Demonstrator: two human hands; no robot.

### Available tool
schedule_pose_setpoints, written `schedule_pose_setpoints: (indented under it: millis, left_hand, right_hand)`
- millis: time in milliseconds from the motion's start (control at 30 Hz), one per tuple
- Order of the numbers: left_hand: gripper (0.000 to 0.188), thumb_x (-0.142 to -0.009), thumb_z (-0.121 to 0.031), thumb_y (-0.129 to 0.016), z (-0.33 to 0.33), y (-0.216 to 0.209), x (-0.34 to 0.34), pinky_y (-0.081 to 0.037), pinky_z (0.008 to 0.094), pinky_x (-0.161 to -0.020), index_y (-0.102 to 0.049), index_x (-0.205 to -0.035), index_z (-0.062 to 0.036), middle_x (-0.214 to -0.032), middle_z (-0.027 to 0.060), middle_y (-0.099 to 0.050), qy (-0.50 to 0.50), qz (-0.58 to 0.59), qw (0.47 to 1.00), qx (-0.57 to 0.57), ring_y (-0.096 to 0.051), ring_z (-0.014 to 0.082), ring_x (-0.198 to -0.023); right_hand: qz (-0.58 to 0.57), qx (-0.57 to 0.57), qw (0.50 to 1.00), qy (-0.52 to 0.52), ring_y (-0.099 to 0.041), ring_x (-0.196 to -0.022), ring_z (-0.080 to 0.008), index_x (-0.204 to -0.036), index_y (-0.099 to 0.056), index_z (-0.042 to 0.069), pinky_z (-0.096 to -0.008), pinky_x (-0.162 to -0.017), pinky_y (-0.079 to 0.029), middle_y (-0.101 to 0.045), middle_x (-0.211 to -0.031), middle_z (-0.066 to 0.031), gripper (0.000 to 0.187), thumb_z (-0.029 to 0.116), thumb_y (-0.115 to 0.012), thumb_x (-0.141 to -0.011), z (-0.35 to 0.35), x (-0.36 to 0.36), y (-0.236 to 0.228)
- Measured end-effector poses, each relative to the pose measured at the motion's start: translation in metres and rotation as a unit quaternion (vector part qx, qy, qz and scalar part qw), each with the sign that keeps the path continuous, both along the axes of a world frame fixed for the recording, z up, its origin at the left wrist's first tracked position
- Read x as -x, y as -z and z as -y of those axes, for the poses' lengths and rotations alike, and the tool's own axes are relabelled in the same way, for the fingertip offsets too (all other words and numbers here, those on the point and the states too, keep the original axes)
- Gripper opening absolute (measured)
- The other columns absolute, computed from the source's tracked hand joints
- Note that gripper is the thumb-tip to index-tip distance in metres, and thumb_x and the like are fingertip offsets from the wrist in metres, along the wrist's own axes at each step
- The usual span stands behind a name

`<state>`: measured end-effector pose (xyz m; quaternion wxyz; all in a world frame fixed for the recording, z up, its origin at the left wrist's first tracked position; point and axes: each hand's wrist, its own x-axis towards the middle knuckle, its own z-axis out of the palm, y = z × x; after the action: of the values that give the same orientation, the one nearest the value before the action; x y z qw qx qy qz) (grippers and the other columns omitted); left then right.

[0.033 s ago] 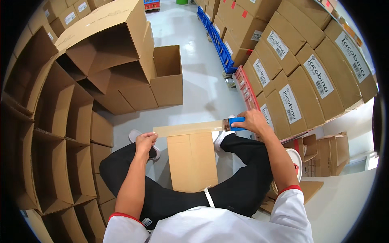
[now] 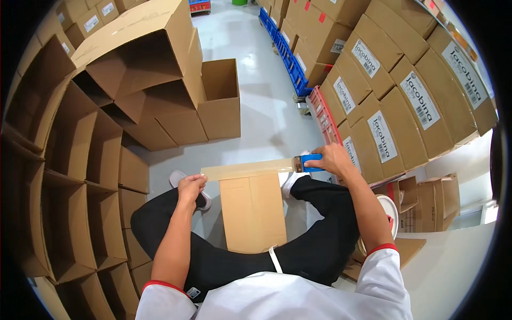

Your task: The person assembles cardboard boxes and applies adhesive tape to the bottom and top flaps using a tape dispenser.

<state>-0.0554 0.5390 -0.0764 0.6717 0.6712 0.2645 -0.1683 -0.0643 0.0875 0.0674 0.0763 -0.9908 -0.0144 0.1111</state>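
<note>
2 forearms [image 2: 173, 242] angle up from the lower frame. Left of centre, the left hand [image 2: 192, 189] pinches 1 tape strip [image 2: 242, 170]; right of centre, the right hand's [image 2: 333, 160] fingers clamp 1 blue dispenser [image 2: 311, 162]. 1 cardboard box [image 2: 253, 213] stands below the strip, just below centre.

We find the scene brightly lit around the closed carton [image 2: 253, 213], with pale glare on the grey floor [image 2: 266, 122] well beyond it and soft shadow on the floor just beside its left edge. Left of it, the open boxes [image 2: 69, 205] are dim inside and bend toward the black fisheye rim; the carton itself looks to us reasonably sharp.
</note>
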Motion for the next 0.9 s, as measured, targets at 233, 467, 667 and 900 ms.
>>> schedule_pose_setpoints:
  millis: [233, 467, 667, 900]
  left_hand:
    - [0.017, -0.087, -0.008, -0.076, 0.012, 0.032, -0.002, -0.049, 0.0237, -0.064, -0.072, -0.101, 0.0004, -0.082, 0.0022, -0.068, 0.005, 0.047, 0.998, -0.033, -0.061, 0.0098, -0.07]
    - [0.017, -0.091, -0.005, -0.066, 0.034, 0.071, -0.01, -0.051, 0.0268, -0.071, -0.069, -0.106, 0.0027, -0.09, 0.0051, -0.071, 0.026, 0.085, 0.996, -0.008, -0.063, 0.0125, -0.077]
    - [0.026, -0.094, -0.005, -0.061, 0.046, 0.077, -0.007, -0.051, 0.0264, -0.077, -0.064, -0.119, 0.0037, -0.1, 0.0057, -0.07, 0.021, 0.043, 0.996, 0.07, -0.063, 0.0119, -0.085]
    - [0.029, -0.099, -0.011, -0.062, 0.065, 0.071, -0.011, -0.053, 0.0298, -0.077, -0.06, -0.125, 0.0021, -0.103, 0.0082, -0.069, 0.004, 0.071, 0.995, 0.072, -0.065, 0.015, -0.086]
  right_hand:
    - [0.01, 0.034, 0.999, -0.019, -0.074, -0.087, -0.0346, -0.099, -0.081, 0.013, -0.0459, -0.082, -0.058, -0.076, -0.09, -0.017, 0.059, 0.067, -0.076, -0.075, -0.012, -0.018, 0.04]
    - [-0.009, 0.053, 0.994, 0.095, -0.075, -0.079, -0.0368, -0.079, -0.076, 0.003, -0.0473, -0.069, -0.057, -0.075, -0.081, -0.0195, 0.053, 0.053, -0.065, -0.092, -0.042, 0.008, 0.159]
    - [-0.049, -0.205, 0.921, 0.328, -0.068, -0.107, -0.0399, -0.111, -0.071, -0.005, -0.0452, -0.095, -0.051, -0.071, -0.107, -0.0288, 0.09, 0.078, -0.038, -0.096, -0.031, 0.006, 0.194]
    - [-0.024, -0.502, 0.776, 0.382, -0.067, -0.106, -0.032, -0.125, -0.057, -0.006, -0.0407, -0.092, -0.051, -0.068, -0.112, -0.0235, 0.084, 0.073, -0.053, -0.095, -0.083, 0.015, 0.27]
